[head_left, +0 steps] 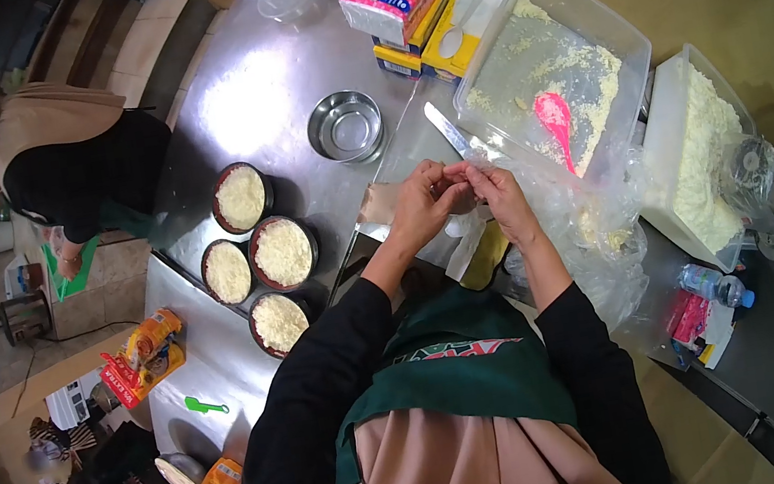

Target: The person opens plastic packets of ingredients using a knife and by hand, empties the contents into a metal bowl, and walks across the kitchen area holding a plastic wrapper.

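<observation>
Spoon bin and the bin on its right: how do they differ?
The spoon bin has scattered crumbs with much of its floor showing; the right bin is heaped, its floor hidden. The spoon bin looks wider, the right bin narrower. Both hold pale crumbs.

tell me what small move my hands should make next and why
Perhaps part your right hand from your left hand and reach for the knife: it lies close beyond both, and the white crumbs in the four dark pans look loose and lumpy, so light levelling might help.
</observation>
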`<state>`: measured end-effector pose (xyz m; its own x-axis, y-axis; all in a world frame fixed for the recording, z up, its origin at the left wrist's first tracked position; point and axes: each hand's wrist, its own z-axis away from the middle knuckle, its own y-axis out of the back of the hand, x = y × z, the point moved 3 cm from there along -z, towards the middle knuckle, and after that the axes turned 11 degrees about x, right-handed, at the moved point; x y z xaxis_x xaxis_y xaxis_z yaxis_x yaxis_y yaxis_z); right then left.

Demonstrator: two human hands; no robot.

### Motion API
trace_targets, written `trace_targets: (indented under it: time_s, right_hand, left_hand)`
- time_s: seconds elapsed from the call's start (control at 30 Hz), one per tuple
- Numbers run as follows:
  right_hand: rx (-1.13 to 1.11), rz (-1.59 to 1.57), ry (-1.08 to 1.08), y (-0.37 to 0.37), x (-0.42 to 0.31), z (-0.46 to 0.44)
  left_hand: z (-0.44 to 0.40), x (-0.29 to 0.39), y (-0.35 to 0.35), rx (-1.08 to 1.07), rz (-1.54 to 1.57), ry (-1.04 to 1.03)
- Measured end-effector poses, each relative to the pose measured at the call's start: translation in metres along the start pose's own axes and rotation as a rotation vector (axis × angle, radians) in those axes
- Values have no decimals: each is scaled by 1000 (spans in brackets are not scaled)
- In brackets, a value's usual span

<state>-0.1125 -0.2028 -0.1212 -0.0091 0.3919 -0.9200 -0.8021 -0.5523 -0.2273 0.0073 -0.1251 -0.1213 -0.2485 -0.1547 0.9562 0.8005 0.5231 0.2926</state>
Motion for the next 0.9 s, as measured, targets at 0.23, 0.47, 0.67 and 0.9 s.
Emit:
trace_targets:
  time_s: [0.23,0.47,0.67,0.9]
  right_hand:
    - [8,19,-90,-2,-6,2]
    - [11,-150,-160,5,7,-2]
    - [26,-208,-188,-7,-2,0]
    - [31,-156,-161,-9,0,2]
  left_hand:
    - [3,3,-1,79,98,-47]
    - [6,-9,7,13,168,25]
    - [5,0,14,6,136,15]
    - [4,5,16,26,35,-92]
